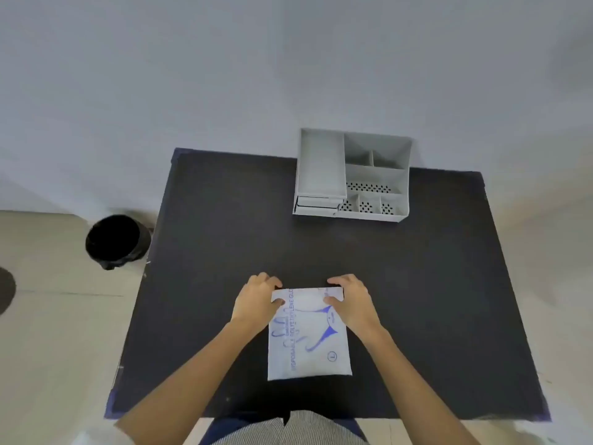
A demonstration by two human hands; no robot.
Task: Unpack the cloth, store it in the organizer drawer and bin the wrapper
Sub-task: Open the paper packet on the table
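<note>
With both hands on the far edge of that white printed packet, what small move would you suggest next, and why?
Probably pull the far edge apart to open it. The left hand and right hand each pinch a far corner of the flat white plastic packet with blue print, which looks still closed on the black table.

white blue-printed wrapper (309, 335) flat, sealed, near table edge | grey organizer (353, 175) far side, drawers closed | black bin (117, 240) on floor, left

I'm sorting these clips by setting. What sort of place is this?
Probably a plain office or staged work corner: a black-topped table against a bare wall, a grey desk organizer on it, and a black bin on the floor.
</note>
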